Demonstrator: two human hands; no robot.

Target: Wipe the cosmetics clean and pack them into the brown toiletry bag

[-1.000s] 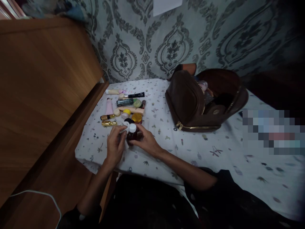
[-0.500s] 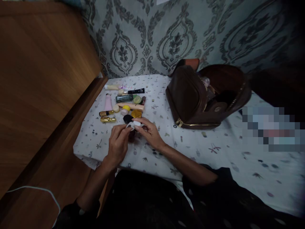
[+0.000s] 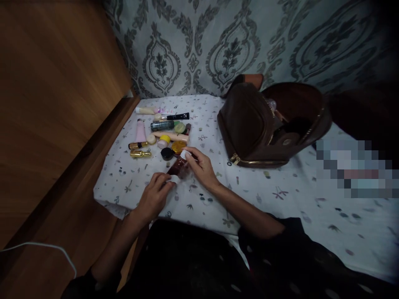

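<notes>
A dark red-brown, glossy bottle-like thing [image 3: 178,167] lies tilted on the cloth between my hands. My right hand [image 3: 202,168] is closed, thumb and fingers pinching a small white cap [image 3: 185,154] at its upper right end. Whether the cap is attached cannot be made out. At the lower left end, the bent fingers of my left hand [image 3: 156,190] grip a white piece [image 3: 173,179], partly covered by the fingertips. Just beyond are a black round jar [image 3: 166,153] and an amber-lidded jar [image 3: 178,147].
Several cosmetics lie at the back left, among them a pink tube [image 3: 141,131], a gold tube [image 3: 140,153], a dark green bottle [image 3: 162,125] and a yellow-topped jar [image 3: 163,141]. An unzipped brown bag [image 3: 245,120] stands on the right. A wooden panel [image 3: 62,83] borders the left.
My hands, close together over the white pieces before, have drawn apart. The left moved down toward me, the right slightly up and right. More of the red-brown thing shows between them.
</notes>
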